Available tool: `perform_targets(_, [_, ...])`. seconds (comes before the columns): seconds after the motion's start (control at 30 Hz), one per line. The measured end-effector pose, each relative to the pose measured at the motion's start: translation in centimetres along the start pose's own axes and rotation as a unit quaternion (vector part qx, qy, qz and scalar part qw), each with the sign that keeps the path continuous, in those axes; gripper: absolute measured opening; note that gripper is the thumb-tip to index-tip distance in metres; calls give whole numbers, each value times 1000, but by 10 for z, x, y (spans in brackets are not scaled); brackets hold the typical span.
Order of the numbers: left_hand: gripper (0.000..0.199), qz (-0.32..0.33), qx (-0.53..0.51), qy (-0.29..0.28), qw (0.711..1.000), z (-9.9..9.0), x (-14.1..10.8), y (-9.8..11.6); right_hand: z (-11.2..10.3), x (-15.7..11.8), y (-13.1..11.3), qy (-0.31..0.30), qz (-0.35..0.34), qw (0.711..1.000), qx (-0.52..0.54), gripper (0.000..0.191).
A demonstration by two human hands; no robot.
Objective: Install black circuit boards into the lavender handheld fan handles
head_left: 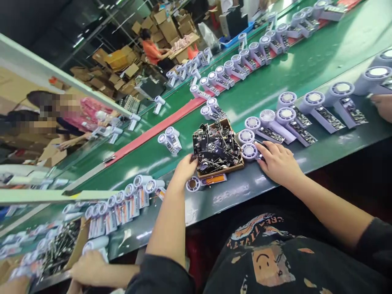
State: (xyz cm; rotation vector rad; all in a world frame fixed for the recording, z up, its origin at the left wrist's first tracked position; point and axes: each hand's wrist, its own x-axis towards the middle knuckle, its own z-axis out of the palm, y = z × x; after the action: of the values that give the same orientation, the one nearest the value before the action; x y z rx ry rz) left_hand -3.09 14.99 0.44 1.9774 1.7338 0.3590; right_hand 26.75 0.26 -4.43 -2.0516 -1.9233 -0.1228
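A cardboard box [219, 169] heaped with black circuit boards [216, 147] sits on the green bench in front of me. My left hand [186, 168] grips its left side, the fingertips partly hidden behind the box. My right hand [277, 162] is closed over the handle of a lavender handheld fan [249, 151], whose round head touches the box's right side. Another fan [246, 136] lies directly behind that one. In front of the box, a fan housing [193, 184] lies with an orange strip [214, 179] showing in its handle.
Several fans with exposed boards [286, 115] lie to the right, near another person's hand [382, 107]. A red belt strip [162, 124] carrying fans crosses behind. At left, a co-worker's hand [88, 267] is beside a second box of boards [80, 241] and a row of fans [112, 210].
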Motion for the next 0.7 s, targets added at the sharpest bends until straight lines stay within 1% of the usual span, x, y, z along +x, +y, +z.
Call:
perform_targets(0.07, [28,-19,23,-36,999,0,11,4,0,0,0,5,-1,1000,-2,47])
perform_targets(0.13, [23,-30,45,-58,997,-2,16,9,0,0,0,7,1,1000,1,47])
perform_targets(0.2, [21,-32,64,-66,995,-4,15,13,0,-1,-2,11,5,1000,8,47])
perform_targets(0.27, [20,-30,79,-61,995,-7,10,15,0,-2,-4,19,9,1000,14,47])
perform_targets(0.37, [21,-35,89,-51,994,-10,1,10,2,-3,-6,32,9,999,21,47])
perform_targets(0.53, [27,-70,64,-37,995,-15,-15,-10,4,-2,-7,33,2,999,22,48])
perform_targets(0.63, [39,-87,30,-27,995,-20,-33,-21,-2,-4,-9,50,6,999,15,49])
perform_targets(0.7, [51,-87,1,10,996,-24,-54,-28,-12,-6,-13,87,-12,996,27,50])
